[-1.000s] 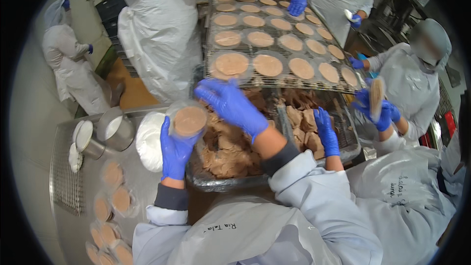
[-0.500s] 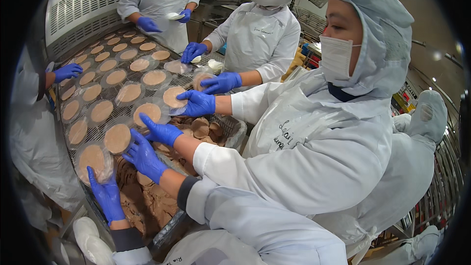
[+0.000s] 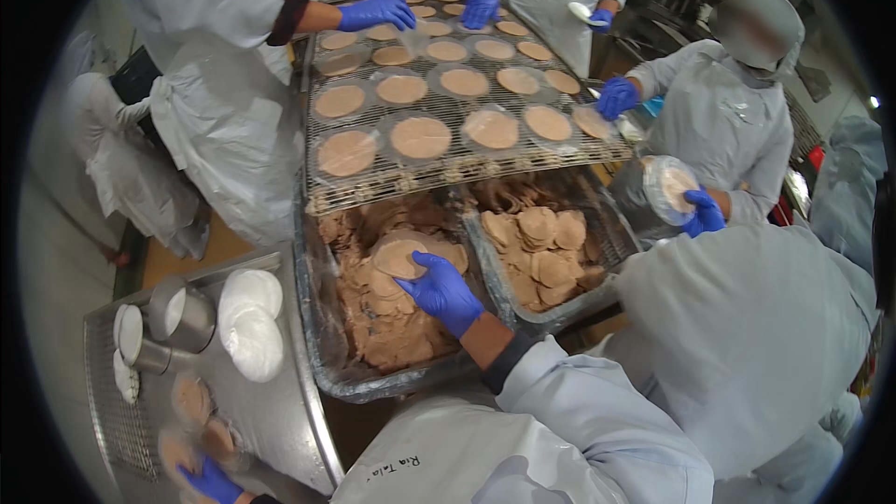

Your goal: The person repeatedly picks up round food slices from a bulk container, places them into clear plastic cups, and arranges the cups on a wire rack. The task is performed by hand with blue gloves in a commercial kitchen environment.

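Observation:
My right hand (image 3: 439,291) grips a round, flat beige patty (image 3: 396,260) with clear film, held over the left tub (image 3: 327,364) of pinkish-brown minced mixture. Low at the far left, my left hand (image 3: 211,482) has its fingers on another filmed patty (image 3: 176,454) at the steel table (image 3: 275,411), where more patties lie. Two steel cylinders (image 3: 191,327) and white round stacks (image 3: 252,341) stand on that table.
A mesh belt (image 3: 457,159) carrying rows of filmed patties spans behind both tubs (image 3: 583,303). Co-workers in white gowns (image 3: 215,131) surround it, their gloved hands (image 3: 373,14) at the belt. One (image 3: 709,159) stands right; another (image 3: 737,336) bends close on my right.
The view swung right, then back. My left hand has dropped from the belt's front to the steel table; my right hand now holds its patty lower, over the tub.

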### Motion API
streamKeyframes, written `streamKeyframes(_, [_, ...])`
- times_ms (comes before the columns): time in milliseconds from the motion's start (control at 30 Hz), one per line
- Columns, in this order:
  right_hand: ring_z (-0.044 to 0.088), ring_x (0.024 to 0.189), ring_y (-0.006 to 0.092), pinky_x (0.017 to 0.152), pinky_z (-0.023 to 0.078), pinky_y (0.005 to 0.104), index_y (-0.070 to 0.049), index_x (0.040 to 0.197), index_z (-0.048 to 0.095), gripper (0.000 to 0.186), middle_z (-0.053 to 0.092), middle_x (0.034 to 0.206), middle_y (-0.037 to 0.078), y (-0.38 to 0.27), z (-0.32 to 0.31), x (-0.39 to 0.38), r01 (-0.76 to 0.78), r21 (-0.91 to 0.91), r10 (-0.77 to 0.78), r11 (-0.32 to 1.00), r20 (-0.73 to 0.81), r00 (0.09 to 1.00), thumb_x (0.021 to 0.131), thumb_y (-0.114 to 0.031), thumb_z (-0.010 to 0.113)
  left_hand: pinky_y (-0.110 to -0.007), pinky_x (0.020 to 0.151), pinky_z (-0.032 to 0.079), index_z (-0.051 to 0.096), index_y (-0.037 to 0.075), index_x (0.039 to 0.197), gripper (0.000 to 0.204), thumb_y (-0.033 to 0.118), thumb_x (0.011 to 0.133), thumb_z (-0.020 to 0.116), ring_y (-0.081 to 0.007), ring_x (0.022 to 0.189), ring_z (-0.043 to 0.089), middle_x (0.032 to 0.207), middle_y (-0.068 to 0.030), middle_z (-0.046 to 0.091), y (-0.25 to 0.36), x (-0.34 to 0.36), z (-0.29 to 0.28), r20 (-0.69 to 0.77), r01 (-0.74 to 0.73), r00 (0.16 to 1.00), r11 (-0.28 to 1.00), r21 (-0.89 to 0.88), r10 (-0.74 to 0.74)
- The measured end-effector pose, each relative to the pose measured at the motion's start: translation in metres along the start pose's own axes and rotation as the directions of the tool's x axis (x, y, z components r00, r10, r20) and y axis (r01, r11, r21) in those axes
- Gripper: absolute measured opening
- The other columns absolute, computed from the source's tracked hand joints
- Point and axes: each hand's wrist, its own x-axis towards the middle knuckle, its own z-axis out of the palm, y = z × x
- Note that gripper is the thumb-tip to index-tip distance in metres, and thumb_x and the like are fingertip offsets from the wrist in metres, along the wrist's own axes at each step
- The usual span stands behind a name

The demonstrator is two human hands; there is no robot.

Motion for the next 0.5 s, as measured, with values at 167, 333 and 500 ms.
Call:
streamKeyframes(167, [0.048,0.109,0.0272,0.09,0.045,0.0419,-0.003,0.122,0.038,0.04,0.046,0.119,0.012,-0.001,0.116,-0.027,0.045,-0.038,-0.027,0.998,0.369,0.929,0.086,-0.013,0.051,-0.037,0.098,0.032,0.04,0.001,0.124,0.045,0.027,0.088,0.045,-0.0302,0.109,0.047,0.119,-0.0153,0.049,0.002,0.007,-0.099,0.108,0.005,0.988,0.719,0.695,-0.112])
streamKeyframes(333, [0.049,0.106,0.0289,0.09,0.044,0.0429,-0.002,0.12,0.039,0.043,0.046,0.118,0.014,0.0,0.066,0.003,0.001,0.051,-0.014,0.999,0.256,0.967,0.086,-0.023,0.053,-0.03,0.092,0.037,0.048,0.001,0.116,0.03,0.016,0.09,0.043,-0.0211,0.103,0.05,0.113,-0.0136,0.053,0.141,0.027,0.041,0.14,-0.365,0.875,0.82,-0.44,0.464])
streamKeyframes(500, [0.048,0.105,0.0288,0.089,0.043,0.0453,-0.006,0.12,0.039,0.046,0.048,0.114,0.013,-0.059,0.089,-0.018,0.395,-0.023,-0.378,0.918,0.248,0.892,0.085,-0.032,0.052,-0.035,0.089,0.045,0.037,-0.003,0.122,0.039,0.019,0.09,0.046,-0.025,0.108,0.047,0.117,-0.0173,0.046,0.407,-0.068,0.003,0.669,0.953,0.254,-0.3,-0.049,0.698])
